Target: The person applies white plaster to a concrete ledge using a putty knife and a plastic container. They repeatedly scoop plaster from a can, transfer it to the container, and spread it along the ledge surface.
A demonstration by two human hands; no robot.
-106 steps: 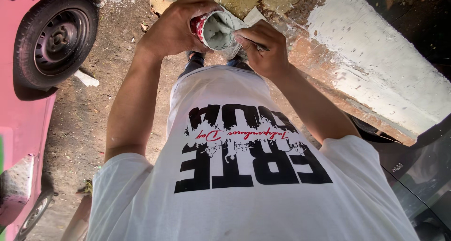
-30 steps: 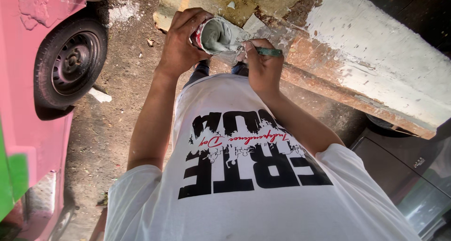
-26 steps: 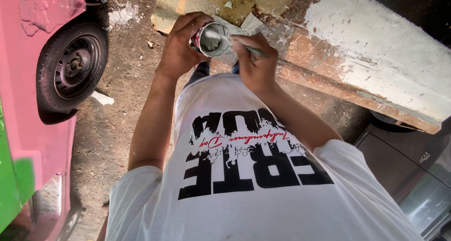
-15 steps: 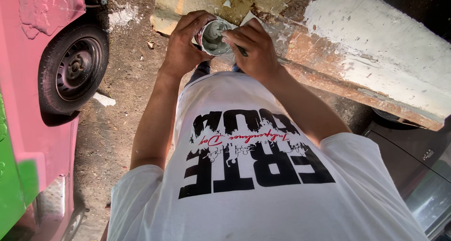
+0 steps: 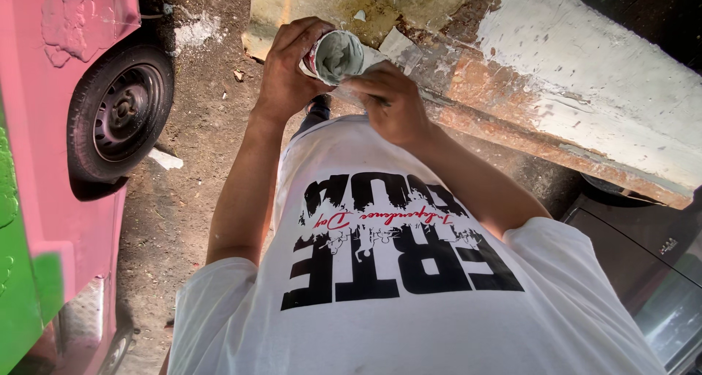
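Gripping a grey-smeared can [image 5: 333, 56], left hand [image 5: 287, 71]; right hand [image 5: 391, 106] just beside

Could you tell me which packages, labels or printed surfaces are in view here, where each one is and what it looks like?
Can: small round tin in the left hand, red-and-white label, grey paste inside; right hand at its rim.
Shirt print: black block lettering with a red script line, on the person's white T-shirt.
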